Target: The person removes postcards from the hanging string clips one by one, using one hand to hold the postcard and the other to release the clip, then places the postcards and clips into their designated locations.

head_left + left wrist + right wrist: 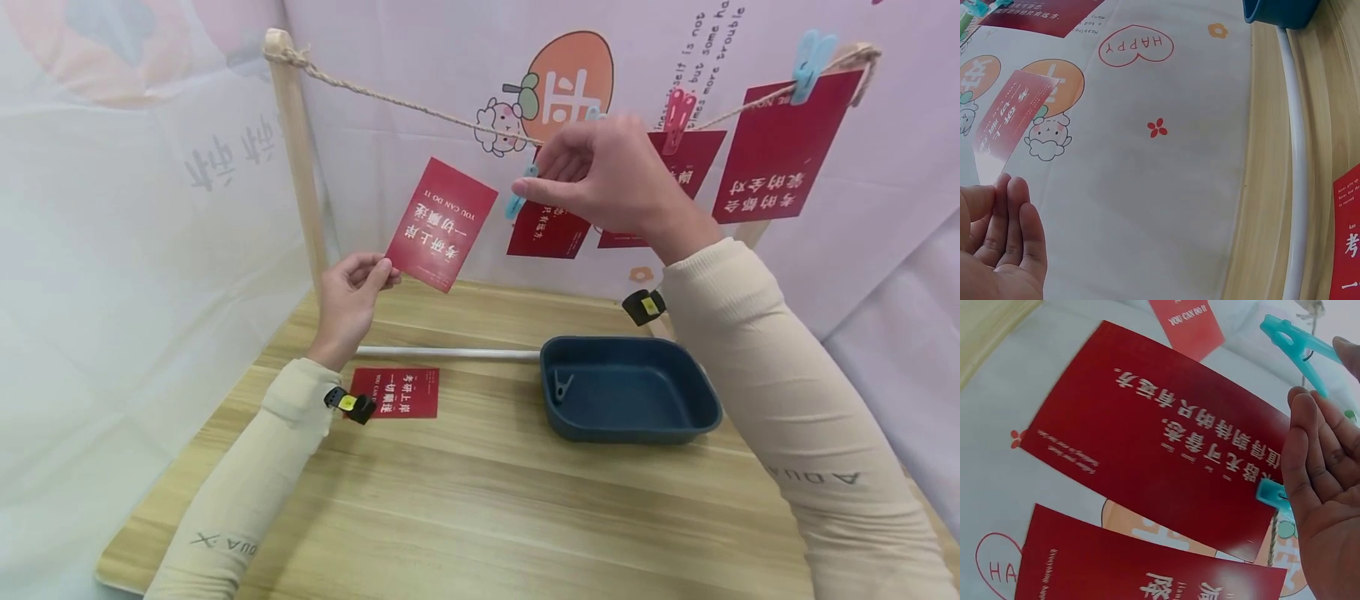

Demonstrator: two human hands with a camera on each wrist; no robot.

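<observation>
My left hand (pixel 348 300) pinches a red card (pixel 442 225) by its lower corner, between thumb and fingers. The card is tilted, printed with white characters and "YOU CAN DO IT". My right hand (pixel 607 175) is raised in front of the rope (pixel 420 104) and holds a light blue clothespin (pixel 1300 347) by its two spread handles. Behind that hand, a red card (pixel 551 229) hangs from the rope; in the right wrist view another light blue clothespin (pixel 1272 494) grips its edge. The right hand partly covers this card in the head view.
More red cards hang at right under a pink clothespin (pixel 678 121) and a light blue clothespin (pixel 812 67). A wooden post (pixel 296 158) bears the rope's left end. On the table lie a red card (pixel 420 392), a white rod (pixel 450 354) and a dark blue basin (pixel 630 433) containing a clothespin (pixel 562 386).
</observation>
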